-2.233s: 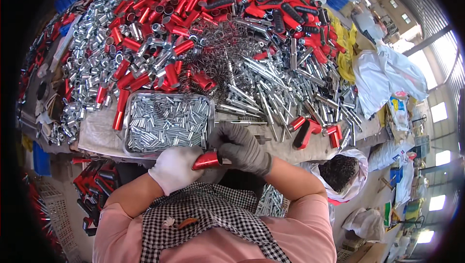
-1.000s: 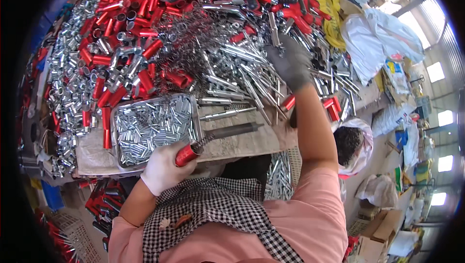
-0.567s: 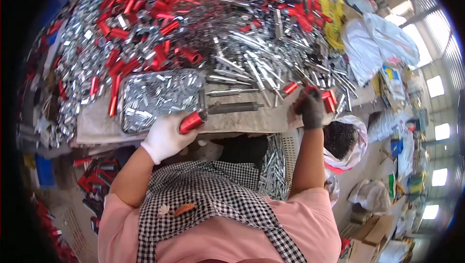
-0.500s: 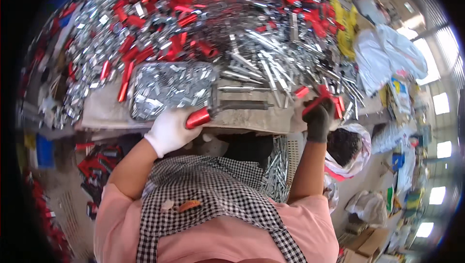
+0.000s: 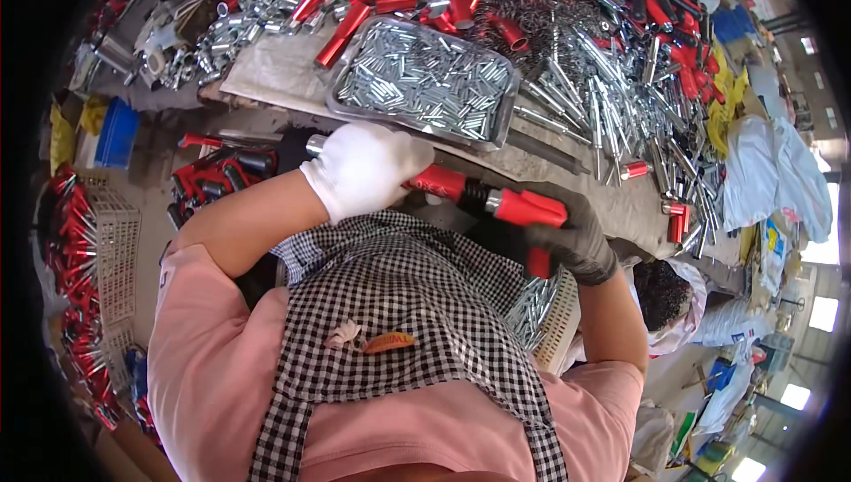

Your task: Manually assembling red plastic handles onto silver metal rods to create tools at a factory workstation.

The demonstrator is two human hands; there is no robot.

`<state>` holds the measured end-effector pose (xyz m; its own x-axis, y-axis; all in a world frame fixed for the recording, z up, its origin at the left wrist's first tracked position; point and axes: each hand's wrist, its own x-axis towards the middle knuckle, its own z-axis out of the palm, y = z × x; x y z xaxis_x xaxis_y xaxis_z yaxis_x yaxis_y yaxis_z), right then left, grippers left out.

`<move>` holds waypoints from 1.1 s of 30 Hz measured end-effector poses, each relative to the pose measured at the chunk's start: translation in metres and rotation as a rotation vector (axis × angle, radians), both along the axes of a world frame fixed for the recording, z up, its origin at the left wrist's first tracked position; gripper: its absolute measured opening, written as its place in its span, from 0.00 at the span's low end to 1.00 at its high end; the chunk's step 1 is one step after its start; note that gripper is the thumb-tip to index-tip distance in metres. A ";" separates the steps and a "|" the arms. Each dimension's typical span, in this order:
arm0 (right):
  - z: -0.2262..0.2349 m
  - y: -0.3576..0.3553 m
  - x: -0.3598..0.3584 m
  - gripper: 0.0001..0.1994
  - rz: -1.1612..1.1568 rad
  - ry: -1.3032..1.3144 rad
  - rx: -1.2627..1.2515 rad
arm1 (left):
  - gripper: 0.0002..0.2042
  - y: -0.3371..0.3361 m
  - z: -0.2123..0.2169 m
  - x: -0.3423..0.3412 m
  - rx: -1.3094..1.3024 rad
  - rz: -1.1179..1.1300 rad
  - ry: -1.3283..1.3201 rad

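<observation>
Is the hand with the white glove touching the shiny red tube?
Touching. The head view shows the white-gloved left hand wrapped around the red tube, whose red end sticks out of the grip toward the picture's right.

Red tube [image 5: 439, 182], slanting down rightward; dark spring [image 5: 474, 195] at right end; red handle [image 5: 534, 208], silver-collared, just beyond.

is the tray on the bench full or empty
Not empty: small silver pins spread across nearly the whole tray; how deep they lie, I cannot tell.
</observation>
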<state>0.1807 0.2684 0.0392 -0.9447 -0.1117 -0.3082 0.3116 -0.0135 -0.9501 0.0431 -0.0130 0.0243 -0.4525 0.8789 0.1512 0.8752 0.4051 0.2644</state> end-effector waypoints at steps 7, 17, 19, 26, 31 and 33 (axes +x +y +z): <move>-0.004 -0.032 -0.008 0.28 0.538 1.051 0.998 | 0.12 -0.004 0.000 0.005 -0.268 -0.268 -0.731; 0.007 -0.045 -0.005 0.25 0.581 1.240 1.046 | 0.11 -0.005 0.014 0.023 -0.358 -0.202 -0.955; 0.007 -0.047 -0.003 0.23 0.575 1.249 1.079 | 0.11 -0.004 0.016 0.023 -0.367 -0.192 -0.889; 0.019 -0.046 -0.012 0.21 0.633 1.334 1.061 | 0.10 -0.010 0.016 0.010 -0.401 -0.302 -1.021; 0.008 -0.046 -0.007 0.24 0.607 1.189 0.926 | 0.10 -0.013 0.005 0.017 -0.439 -0.231 -1.273; 0.008 -0.049 0.000 0.25 0.596 1.110 0.896 | 0.09 -0.012 -0.001 0.021 -0.458 -0.219 -1.313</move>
<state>0.1804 0.2198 0.0472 -0.6237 -0.7112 0.3244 -0.7793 0.5336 -0.3284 0.0643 -0.0247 0.0237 0.1115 0.8044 -0.5835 0.1530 0.5663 0.8099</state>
